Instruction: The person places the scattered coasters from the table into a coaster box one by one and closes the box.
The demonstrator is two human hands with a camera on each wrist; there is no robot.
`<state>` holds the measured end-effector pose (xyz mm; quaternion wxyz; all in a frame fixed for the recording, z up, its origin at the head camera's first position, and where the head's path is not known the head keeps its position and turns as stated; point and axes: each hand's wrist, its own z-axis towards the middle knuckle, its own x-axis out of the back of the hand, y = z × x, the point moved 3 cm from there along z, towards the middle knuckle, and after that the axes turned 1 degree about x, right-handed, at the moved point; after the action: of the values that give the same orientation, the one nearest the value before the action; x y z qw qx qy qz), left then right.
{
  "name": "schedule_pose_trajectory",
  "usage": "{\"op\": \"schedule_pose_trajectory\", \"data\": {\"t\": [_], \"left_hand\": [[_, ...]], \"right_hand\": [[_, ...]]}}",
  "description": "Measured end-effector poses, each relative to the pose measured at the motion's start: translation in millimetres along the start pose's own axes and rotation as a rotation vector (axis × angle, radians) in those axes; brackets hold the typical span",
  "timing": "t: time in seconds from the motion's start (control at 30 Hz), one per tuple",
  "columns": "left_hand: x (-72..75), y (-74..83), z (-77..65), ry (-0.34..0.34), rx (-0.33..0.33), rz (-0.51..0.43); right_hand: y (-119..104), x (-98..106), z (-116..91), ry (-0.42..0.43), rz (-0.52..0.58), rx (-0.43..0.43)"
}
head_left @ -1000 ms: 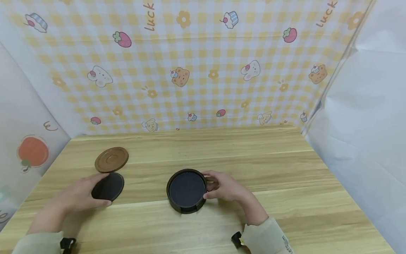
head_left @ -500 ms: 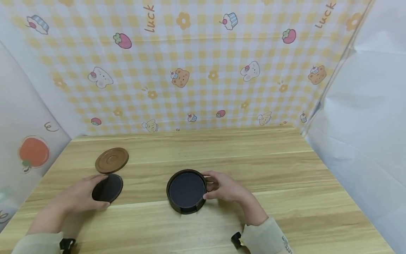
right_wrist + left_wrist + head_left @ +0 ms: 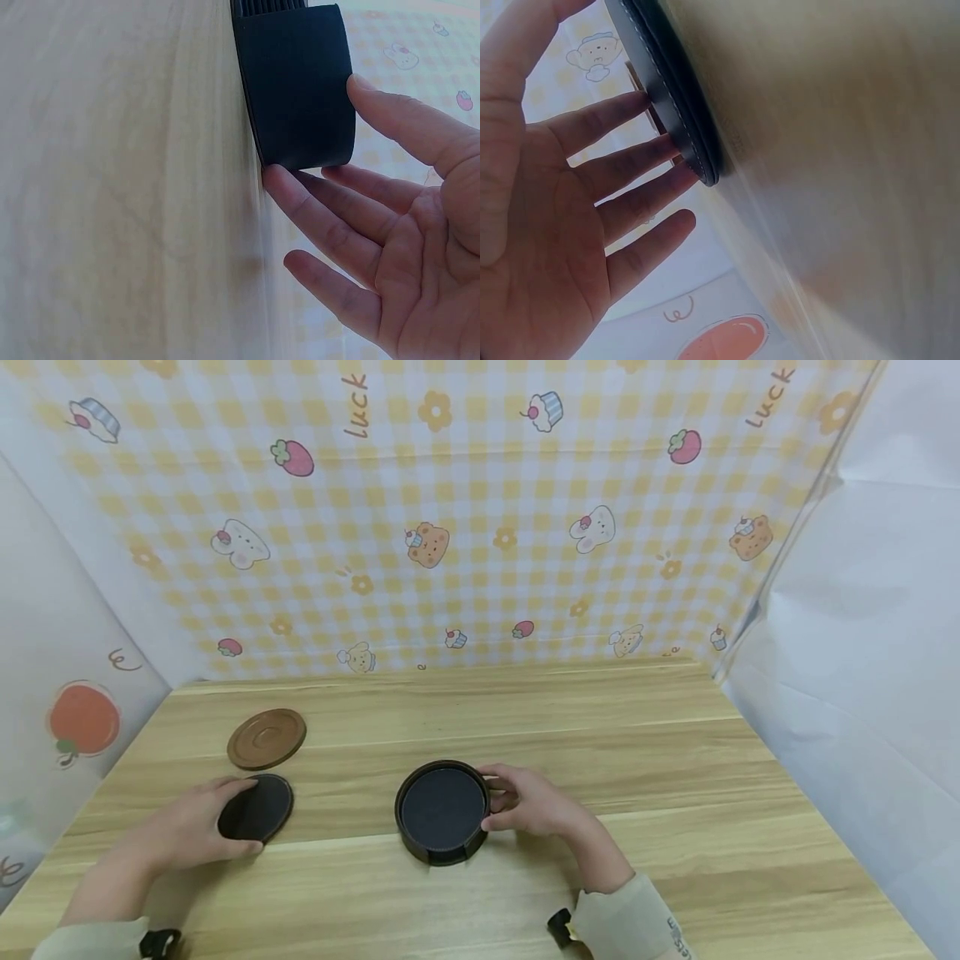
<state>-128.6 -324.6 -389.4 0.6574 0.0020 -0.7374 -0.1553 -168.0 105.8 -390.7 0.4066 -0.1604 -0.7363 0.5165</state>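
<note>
At the table's left, a round black coaster with a stitched edge lies between the thumb and fingers of my left hand. In the left wrist view several fingertips touch the rim of the coaster; the thumb's tip is out of that frame. Near the middle stands a round black coaster holder with a black coaster on top inside it. My right hand touches the holder's right side with thumb and fingertips, its palm apart from the wall. The right wrist view shows stacked edges inside the holder.
A brown round coaster with ring marks lies just behind the left black coaster. The wood-grain table ends at a yellow checked backdrop, with pale sheets at both sides.
My left hand and its black coaster have shifted slightly toward me and away from the brown coaster. The right hand and the holder keep their place.
</note>
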Motion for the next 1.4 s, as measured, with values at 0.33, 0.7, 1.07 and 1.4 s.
{"op": "schedule_pose_trajectory", "data": {"t": [0.33, 0.7, 1.07, 1.4], "left_hand": [[-1.6, 5.3, -0.2, 0.006, -0.006, -0.005], [-3.0, 17.9, 2.4, 0.033, -0.038, -0.011], [-2.5, 33.0, 7.1, 0.014, -0.051, 0.002], [-0.4, 49.9, 9.8, 0.015, -0.074, 0.002]], "right_hand": [[2.2, 0.0, 0.7, 0.002, -0.002, 0.001], [4.3, 0.1, 1.7, 0.001, -0.013, 0.000], [2.9, 1.0, 1.5, -0.001, -0.004, 0.005], [1.0, 0.7, 0.7, -0.003, -0.010, 0.002]]}}
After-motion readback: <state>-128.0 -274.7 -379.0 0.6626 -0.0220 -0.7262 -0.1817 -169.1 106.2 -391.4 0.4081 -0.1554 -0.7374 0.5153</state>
